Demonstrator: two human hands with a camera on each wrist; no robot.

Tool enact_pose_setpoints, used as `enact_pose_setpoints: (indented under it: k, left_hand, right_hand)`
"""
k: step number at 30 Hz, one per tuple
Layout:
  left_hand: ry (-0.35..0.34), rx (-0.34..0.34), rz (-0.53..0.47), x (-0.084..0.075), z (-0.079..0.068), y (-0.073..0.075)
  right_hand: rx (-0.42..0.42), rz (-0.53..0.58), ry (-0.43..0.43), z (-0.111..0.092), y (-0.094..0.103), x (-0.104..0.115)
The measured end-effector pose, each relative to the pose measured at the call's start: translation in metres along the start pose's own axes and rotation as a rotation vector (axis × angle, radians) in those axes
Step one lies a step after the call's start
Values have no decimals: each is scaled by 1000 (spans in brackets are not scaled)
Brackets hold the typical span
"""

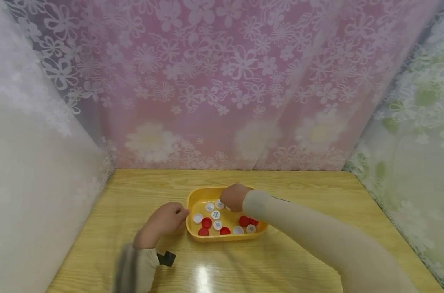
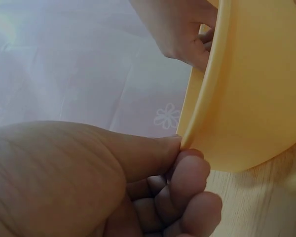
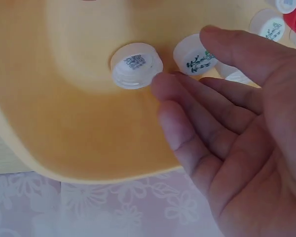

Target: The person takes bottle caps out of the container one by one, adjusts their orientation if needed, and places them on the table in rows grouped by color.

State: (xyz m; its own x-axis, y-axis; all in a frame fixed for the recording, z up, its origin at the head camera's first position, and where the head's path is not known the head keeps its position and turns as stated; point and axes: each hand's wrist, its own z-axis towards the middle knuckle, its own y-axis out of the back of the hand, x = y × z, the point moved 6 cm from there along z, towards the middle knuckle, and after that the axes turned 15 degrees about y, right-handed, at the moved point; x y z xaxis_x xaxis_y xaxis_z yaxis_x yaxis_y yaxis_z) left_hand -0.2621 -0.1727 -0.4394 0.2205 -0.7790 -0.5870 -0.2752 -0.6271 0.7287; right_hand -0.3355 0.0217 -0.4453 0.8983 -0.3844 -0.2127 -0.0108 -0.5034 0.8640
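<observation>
The yellow tray [image 1: 225,239] sits open side up on the table [image 1: 288,268], its long axis running nine to three o'clock. At nine, the left hand [image 1: 167,219] pinches its rim [image 2: 214,74]; inside, towards twelve, the right hand [image 1: 234,197] is loosely spread beside white caps [image 3: 136,65].

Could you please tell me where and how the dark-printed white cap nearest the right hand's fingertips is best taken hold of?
I would pinch the white cap by opposite sides of its round wall, coming from above: it lies inside the yellow tray, whose raised walls would likely hinder a sideways approach.
</observation>
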Motion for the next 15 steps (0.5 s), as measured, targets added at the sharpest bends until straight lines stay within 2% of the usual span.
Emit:
enact_pose_setpoints:
  k: [9,15]
  left_hand:
    - [39,-4,8,-2,-2,-1]
    - [112,13,-89,2,-4,0]
  right_hand:
    - [-7,82,-31,5,-3,-4]
    - [-5,127,-22,11,-5,-3]
